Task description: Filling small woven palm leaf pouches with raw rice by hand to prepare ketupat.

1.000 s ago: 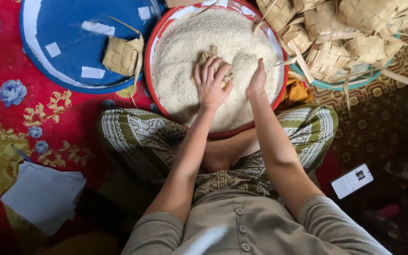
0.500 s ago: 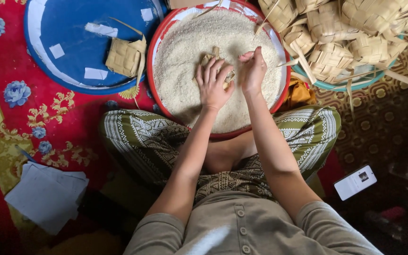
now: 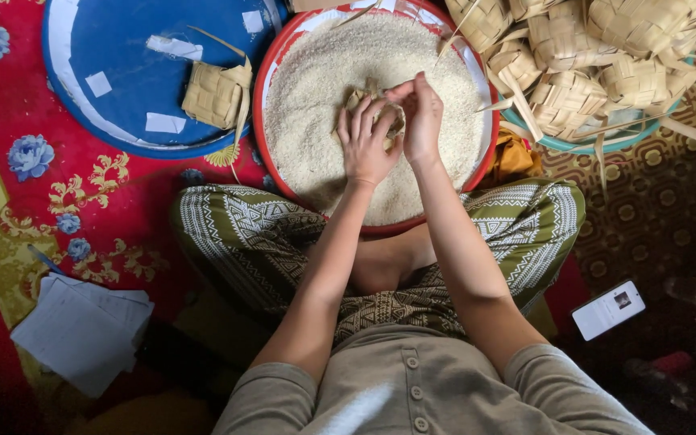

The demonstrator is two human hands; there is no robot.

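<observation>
hands over the rice basin

my left hand (image 3: 366, 143) holds a small woven palm-leaf pouch (image 3: 376, 113) from below, fingers curled around it, just above the heap of white rice in the round red-rimmed basin (image 3: 477, 153) between my knees. my right hand (image 3: 420, 117) sits bunched right above the pouch, fingertips pinched together. a finished woven pouch (image 3: 215, 94) lies on the round blue tray (image 3: 114, 56) to my left. a pile of woven pouches (image 3: 598, 56) fills the teal basin to my right.

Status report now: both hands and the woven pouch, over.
Left hand cradles woven palm-leaf pouch over red rice basin. Right hand pinched above it. Nothing blocking.
</observation>
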